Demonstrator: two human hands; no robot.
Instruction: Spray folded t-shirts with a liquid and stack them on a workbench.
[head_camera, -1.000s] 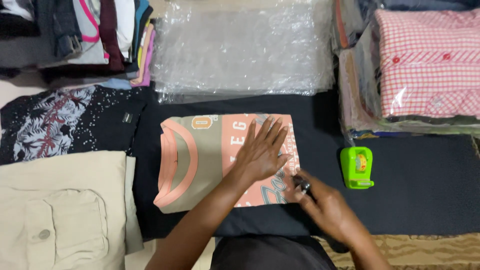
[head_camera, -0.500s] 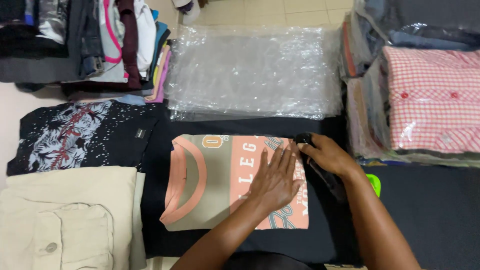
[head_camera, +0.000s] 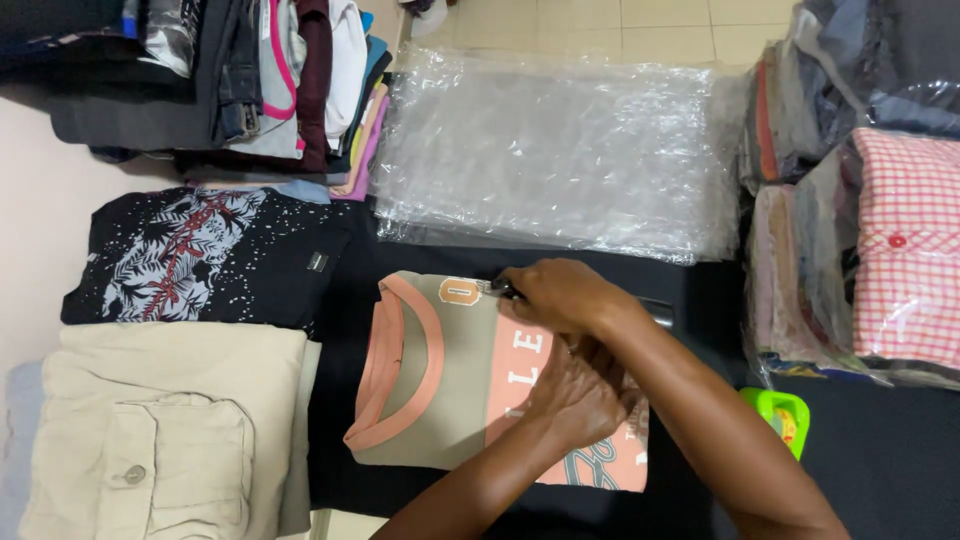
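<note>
a: where do your hands sit?

b: your left hand (head_camera: 578, 395) lies flat, fingers spread open, pressing on the folded peach and grey t-shirt (head_camera: 450, 380) at the middle of the dark cloth (head_camera: 340, 400). your right hand (head_camera: 560, 295) crosses over it to the shirt's far edge, fingers closed around a small dark tool (head_camera: 503, 288) beside the neck label.

a: and around you?

b: to the left, a black floral shirt (head_camera: 200, 255) lies far of a beige garment (head_camera: 160, 430). a stack of clear plastic bags (head_camera: 560, 150) lies just beyond the t-shirt. a green gadget (head_camera: 780, 415) peeks out right of your forearm, near the bagged checked shirt (head_camera: 905, 250).
</note>
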